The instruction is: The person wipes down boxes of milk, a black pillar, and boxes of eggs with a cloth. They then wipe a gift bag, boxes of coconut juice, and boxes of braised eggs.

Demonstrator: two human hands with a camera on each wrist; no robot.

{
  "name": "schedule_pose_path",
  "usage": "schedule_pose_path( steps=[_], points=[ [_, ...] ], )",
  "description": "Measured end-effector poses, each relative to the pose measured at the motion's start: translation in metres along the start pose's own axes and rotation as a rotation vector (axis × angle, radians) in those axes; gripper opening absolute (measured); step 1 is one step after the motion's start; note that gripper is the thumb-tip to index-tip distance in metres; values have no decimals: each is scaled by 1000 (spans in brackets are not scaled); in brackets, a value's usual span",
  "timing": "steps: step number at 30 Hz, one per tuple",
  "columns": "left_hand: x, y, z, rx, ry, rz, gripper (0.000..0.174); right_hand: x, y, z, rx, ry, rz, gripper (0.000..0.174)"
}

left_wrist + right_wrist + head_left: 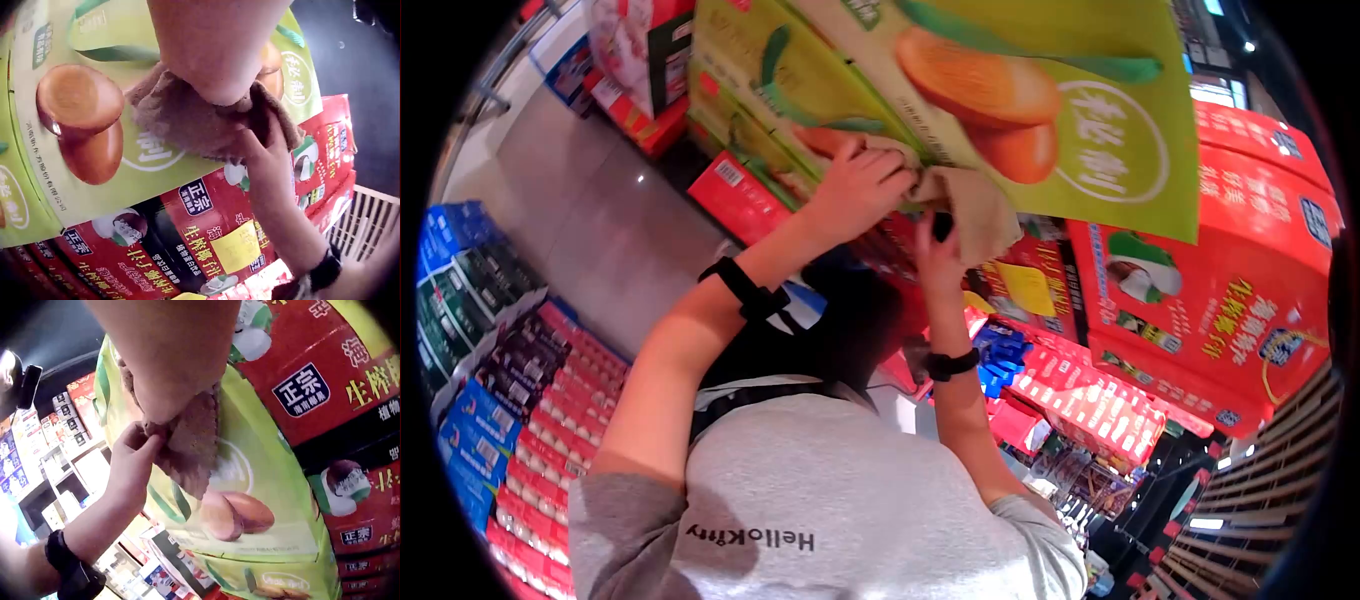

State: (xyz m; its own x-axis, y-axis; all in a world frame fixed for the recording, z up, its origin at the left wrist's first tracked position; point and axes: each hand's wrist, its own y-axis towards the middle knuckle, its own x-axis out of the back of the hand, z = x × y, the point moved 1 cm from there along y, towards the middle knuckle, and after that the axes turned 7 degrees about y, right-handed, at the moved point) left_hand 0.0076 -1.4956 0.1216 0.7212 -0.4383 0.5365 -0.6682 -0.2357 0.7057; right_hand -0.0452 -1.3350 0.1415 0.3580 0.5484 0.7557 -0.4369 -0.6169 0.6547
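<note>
A brown cloth (pixel 972 213) hangs bunched between both hands, against green gift boxes (pixel 1090 120) with pictures of brown eggs. My left hand (pixel 865 190) pinches the cloth's edge between thumb and curled fingers, which the right wrist view shows at the left hand (pixel 134 453). The right hand (pixel 940 262) holds the cloth from below; in the left wrist view the right hand (pixel 269 150) has its thumb and a finger in a fold of the cloth (pixel 181 119), with the other fingertips hidden.
Red cartons (pixel 1220 290) with coconut pictures stand at the right, and others lie below the green boxes. Stacked red and blue packs (pixel 550 440) line the left beyond a grey floor (pixel 580 210). A slatted white basket (pixel 362 222) is near the cartons.
</note>
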Motion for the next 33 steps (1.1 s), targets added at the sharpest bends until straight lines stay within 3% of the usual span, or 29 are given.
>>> schedule_pose_path(
  steps=[1, 2, 9, 13, 14, 16, 17, 19, 20, 21, 22, 23, 24, 25, 27, 29, 31, 32, 33],
  points=[
    [5, -8, 0, 16, -72, -30, 26, -5, -10, 2, -54, 11, 0, 48],
    [8, -20, 2, 42, -82, 0, 25, -9, -19, 4, -274, 231, 37, 53],
    [29, -103, 22, 123, -46, 268, 20, -48, -77, 43, -275, 290, 214, 59],
    [7, -177, 48, 163, -68, 608, 10, -104, -137, 63, -487, 555, 460, 65],
    [8, -190, 54, 174, -111, 749, 8, -118, -138, 74, -415, 553, 603, 66],
    [2, -216, 60, 192, -181, 823, 8, -142, -139, 90, -311, 604, 845, 67],
    [-1, -227, 62, 197, -236, 868, 9, -156, -158, 88, -320, 606, 864, 67],
    [0, -232, 65, 257, -299, 943, 5, -176, -200, 81, 45, 715, 1224, 69],
    [8, -223, 69, 312, -378, 991, 3, -176, -195, 88, -122, 886, 1372, 58],
    [14, -220, 70, 366, -461, 1038, 2, -174, -196, 95, -125, 886, 1392, 58],
    [17, -226, 69, 545, -525, 1057, 5, -172, -197, 102, -319, 1055, 1301, 53],
    [18, -229, 70, 559, -533, 1056, 5, -170, -196, 108, -513, 1212, 1190, 48],
    [20, -230, 72, 565, -639, 903, 6, -165, -187, 116, -523, 1166, 1226, 43],
    [23, -230, 73, 570, -742, 747, 9, -167, -187, 114, -528, 1163, 1240, 43],
    [24, -232, 80, 590, -724, 779, 11, -174, -189, 112, -42, 1137, 1420, 43],
    [20, -240, 91, 707, -688, 933, 16, -177, -193, 109, -13, 1165, 1410, 38],
    [18, -244, 102, 803, -550, 878, 18, -179, -197, 96, -337, 1113, 1505, 33],
    [14, -256, 109, 789, -455, 858, 20, -186, -218, 84, -190, 1101, 1389, 26],
    [13, -260, 117, 783, -453, 853, 20, -187, -220, 75, -185, 1098, 1384, 26]
  ],
)
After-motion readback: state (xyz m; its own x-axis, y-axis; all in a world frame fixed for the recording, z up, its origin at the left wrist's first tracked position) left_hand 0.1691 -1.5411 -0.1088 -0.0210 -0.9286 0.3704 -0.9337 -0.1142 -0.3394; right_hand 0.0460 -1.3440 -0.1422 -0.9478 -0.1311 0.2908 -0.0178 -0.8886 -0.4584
